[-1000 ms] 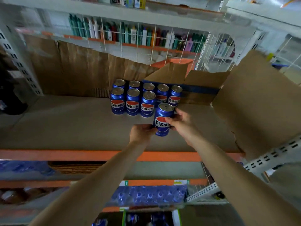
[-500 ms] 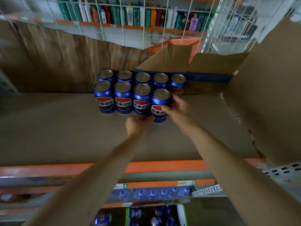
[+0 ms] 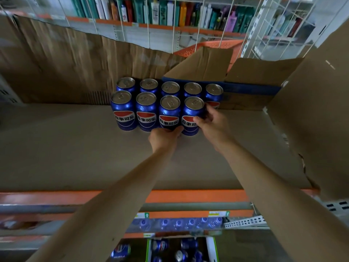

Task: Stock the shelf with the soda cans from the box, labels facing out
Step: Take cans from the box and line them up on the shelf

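Note:
Blue soda cans stand in two rows on the cardboard-lined shelf (image 3: 66,148), labels toward me. The front row's rightmost can (image 3: 191,114) stands upright on the shelf with my right hand (image 3: 211,120) wrapped around its right side. My left hand (image 3: 164,137) rests with its fingertips against the base of that can and its neighbour (image 3: 169,112). The back row (image 3: 170,87) holds several cans. Below, the open box (image 3: 181,250) with more cans shows between my forearms.
A folded cardboard box with a blue stripe (image 3: 245,87) lies behind and right of the cans. A large cardboard flap (image 3: 311,110) rises at the right. An orange shelf edge (image 3: 47,197) runs across the front. Bottles fill a wire-backed shelf (image 3: 170,14) above; water bottles (image 3: 179,223) sit below.
The can was carried forward from mid-air and set down at the right end of the front row. Both hands followed it in and stay on it.

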